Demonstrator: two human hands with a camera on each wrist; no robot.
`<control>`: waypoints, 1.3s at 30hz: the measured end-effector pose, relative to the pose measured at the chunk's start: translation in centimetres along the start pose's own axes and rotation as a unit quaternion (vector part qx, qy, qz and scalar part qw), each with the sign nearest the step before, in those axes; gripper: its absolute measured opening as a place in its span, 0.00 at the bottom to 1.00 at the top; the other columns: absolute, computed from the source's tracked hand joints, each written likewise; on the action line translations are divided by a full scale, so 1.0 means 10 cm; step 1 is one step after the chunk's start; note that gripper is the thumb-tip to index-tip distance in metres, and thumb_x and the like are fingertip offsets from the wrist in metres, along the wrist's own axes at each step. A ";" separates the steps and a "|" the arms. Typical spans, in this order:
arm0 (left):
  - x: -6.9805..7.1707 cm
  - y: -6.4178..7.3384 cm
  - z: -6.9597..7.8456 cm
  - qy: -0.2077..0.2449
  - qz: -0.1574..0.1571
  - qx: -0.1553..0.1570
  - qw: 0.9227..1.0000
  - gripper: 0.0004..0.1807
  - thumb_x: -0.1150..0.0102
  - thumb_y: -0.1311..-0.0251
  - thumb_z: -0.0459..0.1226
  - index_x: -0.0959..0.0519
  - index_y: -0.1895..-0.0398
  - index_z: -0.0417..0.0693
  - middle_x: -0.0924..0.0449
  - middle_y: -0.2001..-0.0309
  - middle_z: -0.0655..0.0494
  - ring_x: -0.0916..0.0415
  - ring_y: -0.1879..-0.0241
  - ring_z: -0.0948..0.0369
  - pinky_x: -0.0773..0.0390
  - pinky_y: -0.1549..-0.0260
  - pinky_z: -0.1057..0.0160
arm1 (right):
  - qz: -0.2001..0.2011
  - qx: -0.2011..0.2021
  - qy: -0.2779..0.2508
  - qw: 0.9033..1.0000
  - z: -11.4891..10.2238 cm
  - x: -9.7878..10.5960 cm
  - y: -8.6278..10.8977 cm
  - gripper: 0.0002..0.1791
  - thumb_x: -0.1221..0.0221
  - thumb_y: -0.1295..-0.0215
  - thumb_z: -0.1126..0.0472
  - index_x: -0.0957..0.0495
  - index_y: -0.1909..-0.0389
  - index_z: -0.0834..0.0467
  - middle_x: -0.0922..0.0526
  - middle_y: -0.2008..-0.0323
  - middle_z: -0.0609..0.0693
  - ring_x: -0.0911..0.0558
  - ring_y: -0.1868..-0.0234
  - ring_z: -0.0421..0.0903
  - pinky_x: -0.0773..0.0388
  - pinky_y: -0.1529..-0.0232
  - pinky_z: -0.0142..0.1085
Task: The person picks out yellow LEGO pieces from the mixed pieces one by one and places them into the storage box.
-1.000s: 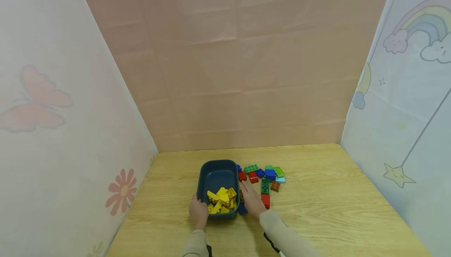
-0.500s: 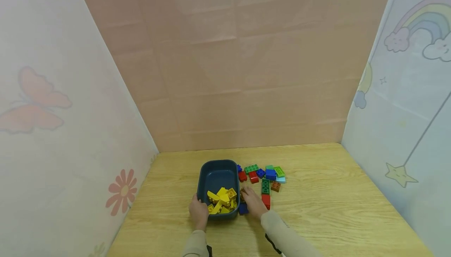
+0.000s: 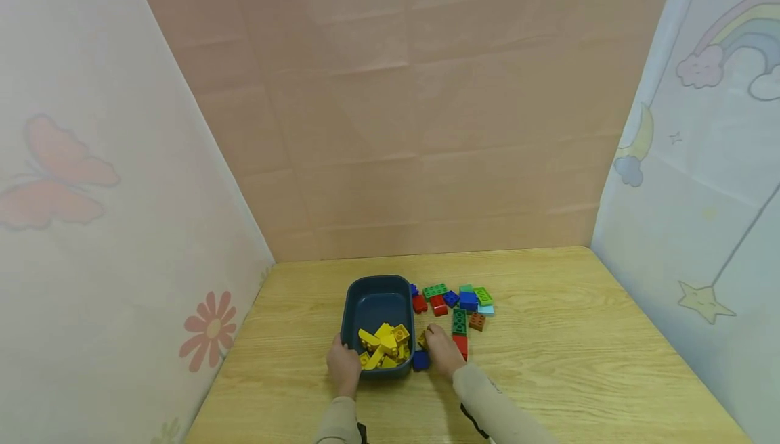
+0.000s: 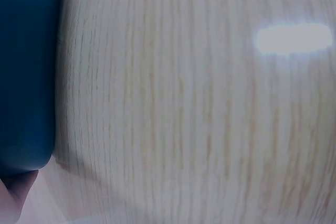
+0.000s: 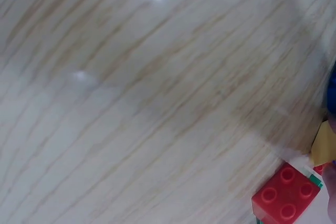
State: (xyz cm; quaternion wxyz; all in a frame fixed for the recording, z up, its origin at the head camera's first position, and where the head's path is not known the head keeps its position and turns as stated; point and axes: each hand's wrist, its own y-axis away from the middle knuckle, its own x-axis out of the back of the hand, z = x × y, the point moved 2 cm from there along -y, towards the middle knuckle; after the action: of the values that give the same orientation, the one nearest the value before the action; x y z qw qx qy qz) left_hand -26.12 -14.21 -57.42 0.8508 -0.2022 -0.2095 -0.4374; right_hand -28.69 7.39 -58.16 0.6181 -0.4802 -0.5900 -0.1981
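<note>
A dark blue bin (image 3: 379,280) holds a pile of yellow toy bricks (image 3: 384,346) in its near half. My left hand (image 3: 344,366) grips the bin's near left corner; in the left wrist view only a bit of that hand (image 4: 16,200) shows below the bin (image 4: 26,77). Just right of the bin, my right hand (image 3: 443,351) pinches a yellow toy brick (image 3: 422,340), partly hidden by the fingers. That yellow brick (image 5: 324,146) also shows at the right edge of the right wrist view. A dark blue brick (image 3: 421,361) lies close below it.
Red bricks (image 3: 460,346), a dark green brick (image 3: 459,322) and a brown brick (image 3: 477,322) lie right of my right hand. Behind them sit several blue, green and red bricks, including a blue one (image 3: 468,301). Wood-grain table (image 3: 567,336) extends to the right; paper walls stand around it.
My right hand has drawn back slightly toward me and curled its fingers round the yellow brick, which was mostly covered before. The left hand and bin stay put.
</note>
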 end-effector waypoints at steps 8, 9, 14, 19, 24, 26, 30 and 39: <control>0.00 0.00 0.02 0.000 0.006 -0.006 1.000 0.19 0.52 0.52 0.19 0.28 0.53 0.27 0.24 0.60 0.32 0.26 0.60 0.40 0.26 0.65 0.45 | 0.037 0.039 0.020 0.998 0.02 0.01 0.00 0.06 0.40 0.56 0.77 0.22 0.74 0.69 0.24 0.66 0.59 0.22 0.66 0.52 0.23 0.66 0.37; 0.00 0.00 0.02 0.002 0.006 -0.006 1.000 0.19 0.52 0.53 0.19 0.28 0.53 0.27 0.24 0.60 0.32 0.26 0.60 0.40 0.26 0.65 0.45 | 0.037 0.040 0.023 0.998 0.02 0.01 0.00 0.06 0.40 0.56 0.77 0.22 0.74 0.69 0.23 0.64 0.60 0.21 0.65 0.53 0.23 0.65 0.37; 0.00 0.00 0.02 0.010 0.000 -0.002 1.000 0.20 0.52 0.52 0.19 0.29 0.51 0.27 0.25 0.58 0.31 0.26 0.59 0.40 0.26 0.64 0.46 | 0.024 0.031 0.034 0.999 0.02 0.00 0.00 0.05 0.40 0.55 0.76 0.22 0.73 0.69 0.21 0.64 0.61 0.21 0.64 0.53 0.23 0.65 0.38; 0.00 0.01 0.01 0.022 -0.005 0.000 1.000 0.20 0.53 0.52 0.19 0.29 0.51 0.26 0.26 0.58 0.31 0.27 0.58 0.40 0.26 0.63 0.46 | 0.028 0.038 0.038 0.998 0.01 -0.02 0.02 0.07 0.38 0.57 0.76 0.22 0.74 0.68 0.23 0.70 0.58 0.22 0.69 0.51 0.23 0.68 0.37; -0.01 0.02 -0.01 0.018 -0.004 -0.004 1.000 0.20 0.53 0.52 0.18 0.29 0.52 0.26 0.25 0.58 0.31 0.27 0.58 0.40 0.27 0.62 0.46 | 0.023 0.050 0.038 0.998 0.00 0.00 0.04 0.10 0.35 0.61 0.74 0.23 0.73 0.68 0.23 0.69 0.58 0.22 0.68 0.51 0.23 0.68 0.38; 0.00 0.02 -0.01 0.017 -0.003 -0.004 1.000 0.20 0.53 0.53 0.18 0.29 0.52 0.25 0.26 0.58 0.30 0.27 0.58 0.40 0.27 0.62 0.46 | 0.017 0.052 0.038 0.998 0.01 0.00 0.04 0.10 0.35 0.61 0.74 0.22 0.73 0.68 0.23 0.67 0.60 0.22 0.66 0.52 0.23 0.65 0.39; 0.00 0.02 -0.02 0.011 0.001 -0.007 1.000 0.20 0.52 0.54 0.18 0.29 0.52 0.26 0.25 0.59 0.31 0.26 0.59 0.40 0.26 0.63 0.46 | 0.011 0.045 0.039 0.998 0.02 0.00 0.05 0.07 0.37 0.58 0.74 0.21 0.73 0.68 0.22 0.64 0.61 0.22 0.64 0.53 0.24 0.63 0.38; 0.00 0.01 -0.01 0.005 0.004 -0.012 1.000 0.20 0.51 0.54 0.19 0.29 0.53 0.25 0.25 0.60 0.30 0.26 0.59 0.40 0.26 0.64 0.46 | 0.100 0.039 0.039 0.993 0.06 0.07 0.03 0.11 0.34 0.55 0.66 0.21 0.76 0.71 0.22 0.63 0.65 0.21 0.66 0.54 0.22 0.68 0.38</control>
State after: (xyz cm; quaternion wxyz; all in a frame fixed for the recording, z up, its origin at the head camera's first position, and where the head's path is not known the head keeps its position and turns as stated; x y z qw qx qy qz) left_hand -25.99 -14.19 -57.56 0.8509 -0.2113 -0.1988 -0.4380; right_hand -28.60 8.27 -57.75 0.6757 -0.5042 -0.5217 -0.1305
